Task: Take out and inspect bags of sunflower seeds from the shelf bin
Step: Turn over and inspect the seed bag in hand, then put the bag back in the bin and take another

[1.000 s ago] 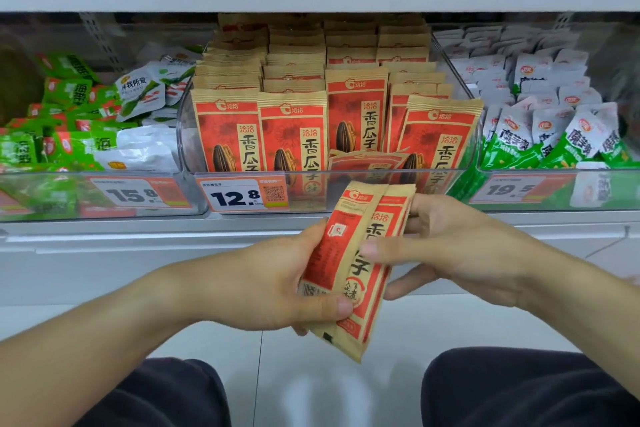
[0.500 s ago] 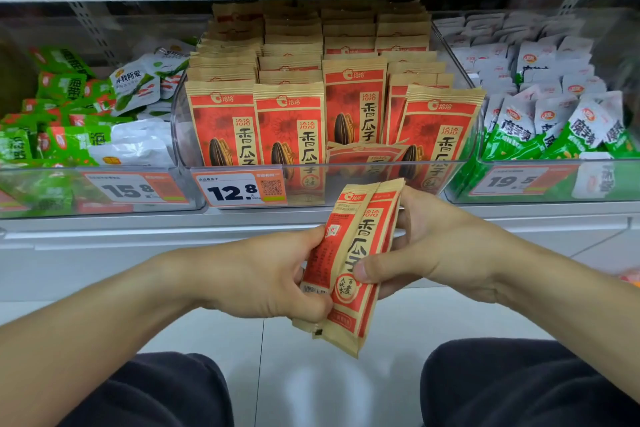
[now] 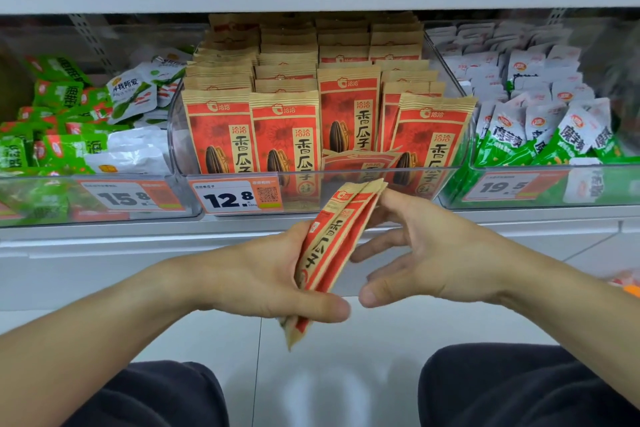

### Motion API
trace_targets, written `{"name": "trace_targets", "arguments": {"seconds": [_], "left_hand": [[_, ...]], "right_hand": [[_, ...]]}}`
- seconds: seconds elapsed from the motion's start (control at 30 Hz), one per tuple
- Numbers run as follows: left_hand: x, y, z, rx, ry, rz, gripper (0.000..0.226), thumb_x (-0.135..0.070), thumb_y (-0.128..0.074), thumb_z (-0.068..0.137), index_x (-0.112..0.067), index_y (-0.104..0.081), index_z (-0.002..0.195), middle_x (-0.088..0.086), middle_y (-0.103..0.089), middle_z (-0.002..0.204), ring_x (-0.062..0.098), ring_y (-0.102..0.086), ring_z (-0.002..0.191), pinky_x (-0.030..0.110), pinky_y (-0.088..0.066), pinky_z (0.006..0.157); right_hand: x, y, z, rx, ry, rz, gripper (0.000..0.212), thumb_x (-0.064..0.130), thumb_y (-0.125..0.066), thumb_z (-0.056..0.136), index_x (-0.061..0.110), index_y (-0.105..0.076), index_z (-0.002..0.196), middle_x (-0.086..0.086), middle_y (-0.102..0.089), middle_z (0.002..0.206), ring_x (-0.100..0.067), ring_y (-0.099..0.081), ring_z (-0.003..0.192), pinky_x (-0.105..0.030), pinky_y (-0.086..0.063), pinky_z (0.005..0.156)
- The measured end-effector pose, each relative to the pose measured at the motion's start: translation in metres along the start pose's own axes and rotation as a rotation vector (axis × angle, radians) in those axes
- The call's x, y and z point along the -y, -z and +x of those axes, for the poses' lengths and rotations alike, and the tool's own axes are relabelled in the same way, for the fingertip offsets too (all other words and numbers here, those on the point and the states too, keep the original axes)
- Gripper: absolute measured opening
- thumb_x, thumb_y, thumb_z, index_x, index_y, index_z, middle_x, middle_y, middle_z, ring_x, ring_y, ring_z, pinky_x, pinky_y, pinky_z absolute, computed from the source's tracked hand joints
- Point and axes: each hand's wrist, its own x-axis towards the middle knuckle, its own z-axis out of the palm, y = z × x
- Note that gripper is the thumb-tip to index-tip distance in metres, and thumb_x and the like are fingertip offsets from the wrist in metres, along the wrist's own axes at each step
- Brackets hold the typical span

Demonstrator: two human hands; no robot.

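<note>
We hold two sunflower seed bags [image 3: 329, 246] in front of the shelf, our left hand [image 3: 263, 274] in a tight grip on them, our right hand [image 3: 426, 250] released, fingers spread beside them. Behind, the clear middle bin [image 3: 346, 191] holds upright rows of matching bags [image 3: 287, 135], one lying flat at the front.

Bin [image 3: 346, 184] open above — its clear front wall blocks low reach.
</note>
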Motion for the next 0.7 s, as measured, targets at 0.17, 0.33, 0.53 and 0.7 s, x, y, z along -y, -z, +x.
{"name": "trace_targets", "arguments": {"seconds": [0.17, 0.33, 0.53, 0.7], "left_hand": [[-0.004, 0.010, -0.009, 0.043, -0.068, -0.110, 0.052, -0.034, -0.066, 0.055, -0.039, -0.052, 0.105, 0.011, -0.052, 0.088, 0.023, -0.056, 0.079, 0.052, -0.052, 0.069], [-0.003, 0.009, -0.013, 0.028, -0.211, -0.294, 0.046, -0.030, -0.067, 0.063, -0.023, -0.068, 0.108, 0.015, -0.066, 0.097, 0.028, -0.051, 0.081, 0.048, -0.042, 0.065], [-0.011, 0.011, -0.015, -0.459, -0.462, -0.194, 0.029, -0.046, -0.077, 0.080, -0.024, -0.080, 0.098, 0.014, -0.073, 0.080, 0.024, -0.069, 0.070, 0.049, -0.062, 0.068], [-0.015, 0.027, -0.013, -0.865, -0.696, -0.153, 0.041, -0.035, -0.077, 0.081, -0.023, -0.069, 0.120, -0.001, -0.075, 0.109, 0.019, -0.071, 0.102, 0.028, -0.057, 0.086]], "right_hand": [[-0.004, 0.009, 0.003, -0.183, -0.006, 0.022, 0.078, 0.017, -0.096, 0.056, 0.026, -0.056, 0.123, 0.005, -0.066, 0.117, -0.012, -0.074, 0.093, -0.043, -0.062, 0.085], [0.000, 0.016, 0.000, -0.166, 0.266, 0.127, 0.043, 0.016, -0.088, 0.060, 0.020, -0.073, 0.100, -0.001, -0.078, 0.099, -0.017, -0.075, 0.093, -0.028, -0.061, 0.082], [0.011, 0.032, -0.008, -0.297, 0.547, 0.119, 0.029, 0.013, -0.082, 0.067, 0.003, -0.074, 0.093, -0.006, -0.079, 0.093, -0.021, -0.077, 0.088, -0.031, -0.062, 0.080], [0.026, 0.045, -0.016, -0.626, 0.803, 0.107, 0.023, 0.009, -0.080, 0.072, 0.009, -0.071, 0.094, 0.006, -0.078, 0.091, -0.016, -0.074, 0.084, -0.030, -0.061, 0.076]]}}
